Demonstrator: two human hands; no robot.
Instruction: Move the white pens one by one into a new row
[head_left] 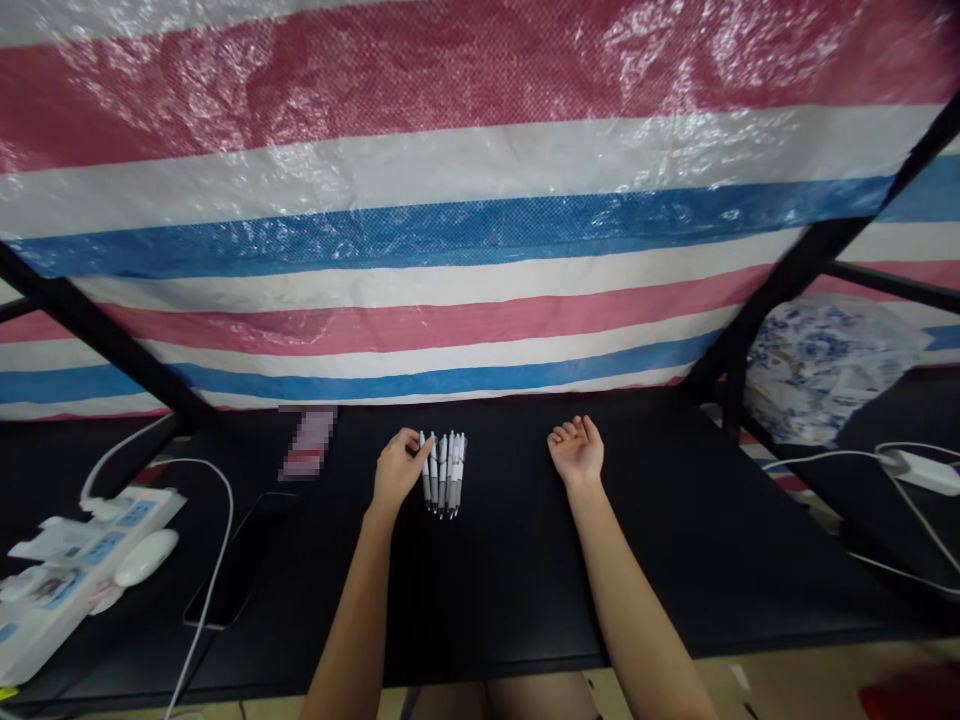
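Head view: fingers (417,443) of the left hand (397,470) rest lightly curled against the left edge of a row of pens (443,473), clamped on nothing. Those pens lie side by side on the black worktop (525,570), long axes pointing away from the person. Well right of the pens, the right hand (577,450) lies palm-up, fingers loosely curled and empty, so the left is nearer.

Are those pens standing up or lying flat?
Lying flat: the pens rest side by side in a row on the black table, the left hand touching them.
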